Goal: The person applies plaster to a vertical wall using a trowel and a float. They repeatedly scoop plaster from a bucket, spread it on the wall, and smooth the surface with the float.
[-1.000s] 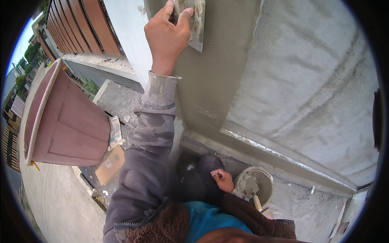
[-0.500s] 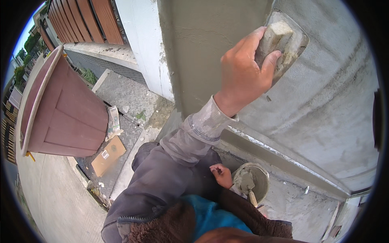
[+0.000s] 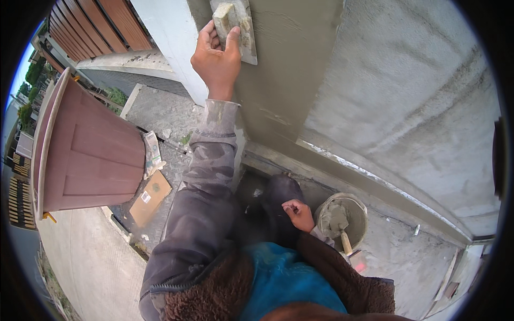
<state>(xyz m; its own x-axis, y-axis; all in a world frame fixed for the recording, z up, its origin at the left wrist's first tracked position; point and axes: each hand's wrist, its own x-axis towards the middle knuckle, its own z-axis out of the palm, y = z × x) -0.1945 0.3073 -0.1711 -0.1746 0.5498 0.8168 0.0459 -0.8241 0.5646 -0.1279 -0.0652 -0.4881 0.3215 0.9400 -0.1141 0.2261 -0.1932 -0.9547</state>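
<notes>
My left hand (image 3: 217,59) grips the pale block handle of a plastering float (image 3: 247,37), thumb on one side and fingers on the other. The float's thin, mortar-smeared plate lies against a strip of wet grey plaster (image 3: 289,69), close to the white wall edge (image 3: 166,32). Low down, my right hand (image 3: 299,215) rests by my knee with its fingers curled in, and nothing shows in them. Just right of it stands a bucket (image 3: 360,214) of grey mortar. A trowel (image 3: 346,242) leans in the bucket, its wooden handle toward me and its blade in the mortar.
A large reddish-brown tub (image 3: 96,144) stands at the left, with a flattened piece of cardboard (image 3: 150,199) and a crumpled packet (image 3: 153,152) beside it. Drier grey wall (image 3: 396,80) spans the right. A narrow ledge (image 3: 385,190) runs along its foot. Brown slats (image 3: 101,24) are at upper left.
My left hand has carried the float leftward across the wet plaster, from the right-hand wall to near the white edge. My right hand stays beside the bucket, still curled.
</notes>
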